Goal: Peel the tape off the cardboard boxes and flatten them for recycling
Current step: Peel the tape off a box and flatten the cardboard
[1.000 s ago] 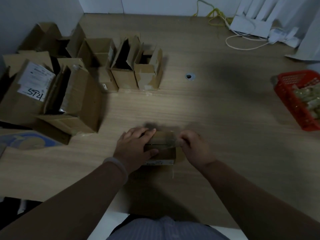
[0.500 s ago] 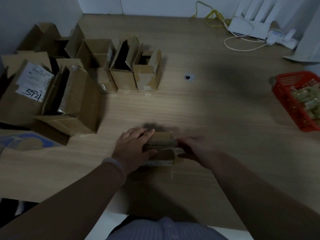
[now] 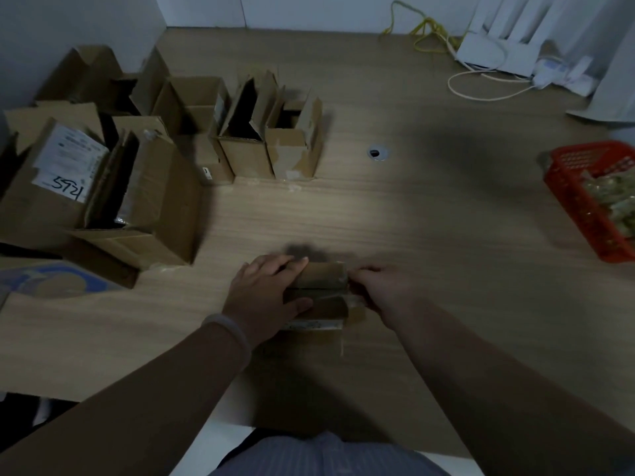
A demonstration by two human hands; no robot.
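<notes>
Low in the middle of the frame, the right hand (image 3: 381, 293) sits at the right end of a small cardboard box (image 3: 323, 280). Its fingers are curled in and seem to pinch the loose end of a glossy strip of tape (image 3: 348, 298) that runs along the box top. The picture is dim and soft there, so the exact hold is a judgement. The left hand (image 3: 264, 300) lies over the left end of the box, fingers fairly straight across the far edge and thumb pressed on top, pinning it to the wooden table (image 3: 412, 218). A pale bracelet (image 3: 228, 329) circles that wrist.

The step in hand looks like stripping the tape from the top seam. To do it well, the pull should probably run low and back along the strip rather than straight up, so it comes away in one piece without tearing the paper face. The left hand should keep its weight close to the peel line so the light box does not lift or skid.

Farther out, opened boxes (image 3: 247, 132) stand in the upper left of the frame, beside a larger labelled box (image 3: 51, 187); all look unflattened. A red basket (image 3: 577, 201) sits at the right edge, well apart from the hands. Cables (image 3: 426, 32) lie at the top.
</notes>
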